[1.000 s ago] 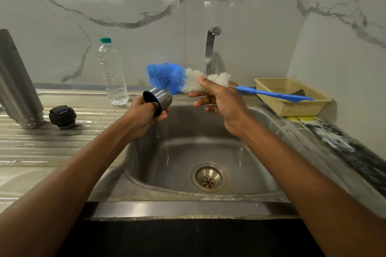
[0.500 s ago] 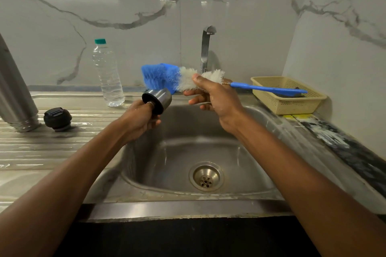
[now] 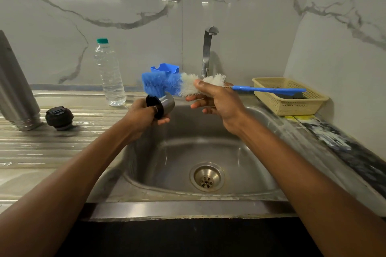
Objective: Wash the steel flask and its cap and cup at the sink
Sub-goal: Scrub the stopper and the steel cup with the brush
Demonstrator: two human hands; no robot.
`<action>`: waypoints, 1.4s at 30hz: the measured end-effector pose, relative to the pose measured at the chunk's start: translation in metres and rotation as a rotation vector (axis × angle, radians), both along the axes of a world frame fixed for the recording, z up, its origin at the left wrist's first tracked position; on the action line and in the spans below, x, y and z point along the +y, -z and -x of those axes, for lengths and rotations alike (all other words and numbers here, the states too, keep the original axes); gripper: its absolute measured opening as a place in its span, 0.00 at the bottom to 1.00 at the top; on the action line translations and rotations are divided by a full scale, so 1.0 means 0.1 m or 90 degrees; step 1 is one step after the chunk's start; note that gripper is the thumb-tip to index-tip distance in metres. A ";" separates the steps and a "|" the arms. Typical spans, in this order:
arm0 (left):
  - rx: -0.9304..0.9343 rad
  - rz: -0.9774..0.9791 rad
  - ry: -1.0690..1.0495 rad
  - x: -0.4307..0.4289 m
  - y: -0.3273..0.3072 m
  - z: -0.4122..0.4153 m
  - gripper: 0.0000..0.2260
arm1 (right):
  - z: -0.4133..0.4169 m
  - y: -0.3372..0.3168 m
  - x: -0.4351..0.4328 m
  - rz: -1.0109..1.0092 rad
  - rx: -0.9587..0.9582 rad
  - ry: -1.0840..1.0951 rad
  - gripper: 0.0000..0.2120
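Observation:
My left hand grips the small steel cup above the sink's left rim, its dark opening turned toward me. My right hand holds a bottle brush by its white bristles; the blue bristle end lies on the cup's top side, and the blue handle points right over the basket. The steel flask stands upside down on the drainboard at far left. Its black cap sits beside it.
The steel sink basin with its drain lies below my hands, the tap behind it. A clear plastic bottle stands on the drainboard. A blue holder sits at the wall, a yellow basket on the right counter.
The cup's dark opening has turned toward me, and the brush's blue end has come down onto the cup. The blue holder behind the brush is now visible.

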State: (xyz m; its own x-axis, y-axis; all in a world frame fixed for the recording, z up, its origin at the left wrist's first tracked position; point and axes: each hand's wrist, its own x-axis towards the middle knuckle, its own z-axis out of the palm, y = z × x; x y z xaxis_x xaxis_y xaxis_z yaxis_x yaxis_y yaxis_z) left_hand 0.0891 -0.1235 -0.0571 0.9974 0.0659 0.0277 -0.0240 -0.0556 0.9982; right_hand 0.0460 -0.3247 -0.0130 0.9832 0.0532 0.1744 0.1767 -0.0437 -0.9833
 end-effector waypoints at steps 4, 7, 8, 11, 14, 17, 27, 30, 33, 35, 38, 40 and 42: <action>0.023 -0.022 0.028 0.01 0.02 -0.01 0.12 | -0.02 0.03 0.00 0.000 0.002 0.023 0.10; 0.026 -0.030 0.038 0.01 0.03 0.00 0.11 | 0.01 0.01 -0.01 0.009 -0.003 -0.015 0.10; 0.022 -0.034 0.036 0.01 0.04 0.01 0.11 | 0.01 0.00 -0.01 0.002 -0.002 -0.011 0.10; -0.003 -0.073 0.006 0.01 0.06 -0.01 0.13 | -0.01 0.01 0.01 -0.018 0.011 0.020 0.11; -0.009 -0.115 -0.033 0.02 0.06 -0.02 0.10 | -0.01 0.02 0.00 -0.007 0.006 0.021 0.11; -0.012 -0.125 -0.063 0.01 0.06 -0.02 0.07 | 0.00 0.04 -0.01 0.000 -0.003 0.013 0.11; -0.032 0.003 -0.063 0.05 0.04 -0.03 0.13 | -0.05 0.06 0.02 -0.025 0.002 0.038 0.10; -0.015 0.042 -0.057 0.02 0.07 -0.04 0.13 | -0.06 0.10 0.01 -0.008 0.006 0.027 0.12; -0.006 0.046 -0.056 0.04 0.08 -0.05 0.11 | -0.03 0.07 0.02 -0.013 -0.006 -0.021 0.12; -0.014 0.047 -0.058 0.05 0.06 -0.04 0.09 | -0.04 0.04 0.04 -0.027 -0.005 0.010 0.12; -0.010 0.034 -0.046 0.06 0.08 -0.04 0.07 | -0.04 0.08 0.05 -0.013 0.002 0.029 0.12; -0.014 -0.002 -0.027 0.07 0.10 -0.04 0.09 | -0.02 0.10 0.06 0.007 -0.002 -0.005 0.12; -0.020 -0.049 -0.034 0.08 0.10 -0.04 0.07 | 0.00 0.09 0.07 0.017 -0.005 -0.025 0.12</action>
State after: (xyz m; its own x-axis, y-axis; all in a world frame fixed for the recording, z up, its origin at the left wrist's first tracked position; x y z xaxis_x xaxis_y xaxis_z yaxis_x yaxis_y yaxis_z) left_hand 0.0927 -0.1156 -0.0669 0.9911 0.1155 0.0659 -0.0501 -0.1349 0.9896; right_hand 0.0462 -0.3175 -0.0221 0.9788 0.0971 0.1801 0.1866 -0.0626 -0.9804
